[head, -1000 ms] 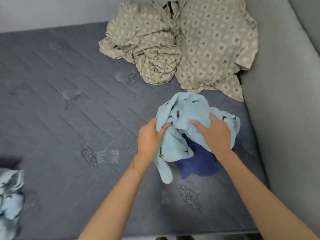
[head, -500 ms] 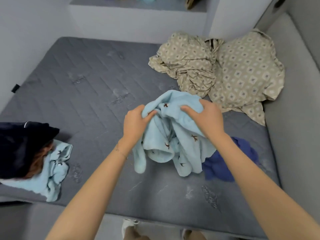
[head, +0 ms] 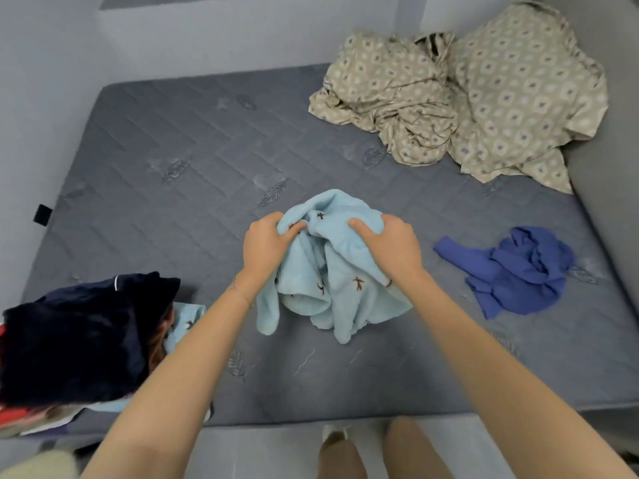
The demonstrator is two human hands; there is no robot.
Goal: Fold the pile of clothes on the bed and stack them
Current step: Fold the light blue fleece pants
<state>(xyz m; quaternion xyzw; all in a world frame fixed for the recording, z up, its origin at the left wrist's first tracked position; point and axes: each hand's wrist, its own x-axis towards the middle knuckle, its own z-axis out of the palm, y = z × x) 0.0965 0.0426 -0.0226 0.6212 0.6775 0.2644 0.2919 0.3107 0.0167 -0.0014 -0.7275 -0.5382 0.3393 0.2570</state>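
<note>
A light blue fleece garment (head: 332,288) with small brown figures hangs bunched above the middle of the grey mattress (head: 193,174). My left hand (head: 264,245) grips its upper left edge and my right hand (head: 390,245) grips its upper right edge. A crumpled blue garment (head: 518,271) lies on the mattress to the right, apart from both hands. At the near left edge sits a stack of clothes (head: 79,340) with a dark navy item on top and a light blue piece showing beneath it.
A crumpled beige patterned sheet (head: 460,98) fills the far right corner of the mattress. A grey padded wall (head: 612,202) runs along the right side. White walls stand at the left and the back. My legs (head: 380,451) are at the bed's near edge.
Both hands have carried the light blue garment leftward off the blue garment to the middle of the mattress. The blue garment now lies fully uncovered. The stack at the left has come into view.
</note>
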